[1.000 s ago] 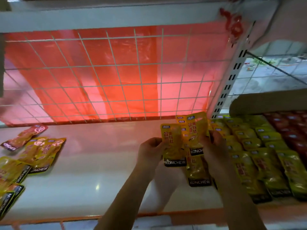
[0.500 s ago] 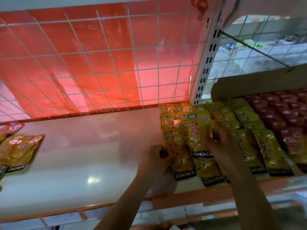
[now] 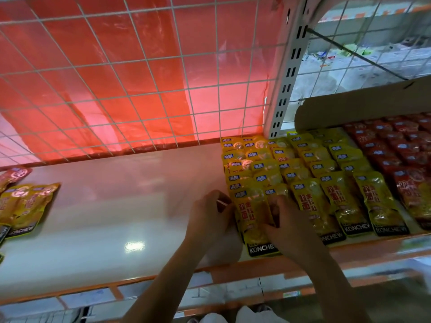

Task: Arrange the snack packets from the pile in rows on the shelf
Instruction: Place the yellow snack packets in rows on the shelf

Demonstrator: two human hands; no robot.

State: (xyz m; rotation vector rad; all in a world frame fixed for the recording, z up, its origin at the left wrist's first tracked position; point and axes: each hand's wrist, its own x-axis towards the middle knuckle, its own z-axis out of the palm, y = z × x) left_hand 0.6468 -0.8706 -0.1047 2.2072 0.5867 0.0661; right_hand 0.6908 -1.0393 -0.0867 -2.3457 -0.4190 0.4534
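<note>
Yellow KONCHEW snack packets lie in overlapping rows (image 3: 310, 169) on the right part of the white shelf (image 3: 121, 206). My left hand (image 3: 211, 217) curls against the left edge of the front packet (image 3: 253, 220) of the leftmost row. My right hand (image 3: 289, 227) lies on top of that same packet, fingers pointing up over it. A loose pile of yellow and orange packets (image 3: 25, 203) sits at the shelf's far left.
Red packets (image 3: 401, 150) fill rows at the far right, under a cardboard flap (image 3: 363, 103). A white wire grid with red plastic sheeting (image 3: 130, 78) backs the shelf. A slotted white upright (image 3: 288, 73) stands behind the rows. An orange strip (image 3: 149, 280) edges the front.
The packets that both hands held up above the shelf have come down onto the leftmost yellow row. Both hands now rest at the front packet, near the shelf edge.
</note>
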